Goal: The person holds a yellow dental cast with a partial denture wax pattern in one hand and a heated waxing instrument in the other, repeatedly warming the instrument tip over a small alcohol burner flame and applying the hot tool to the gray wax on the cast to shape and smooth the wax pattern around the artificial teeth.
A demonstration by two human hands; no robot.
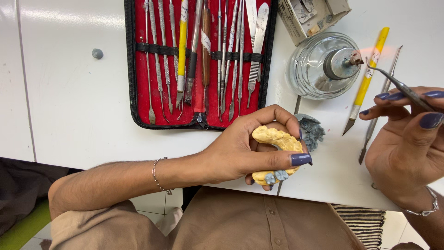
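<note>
My left hand grips a yellow dental arch model with grey wax teeth at its lower end, held just over the table's front edge. My right hand pinches a thin metal carving instrument whose hooked tip reaches up to the small orange flame at the wick of a glass spirit lamp. A lump of grey wax lies on the table right behind the model.
An open red-lined case of several metal instruments lies at the back centre on the white table. A yellow-handled knife and a metal spatula lie right of the lamp. A small cardboard box sits behind it.
</note>
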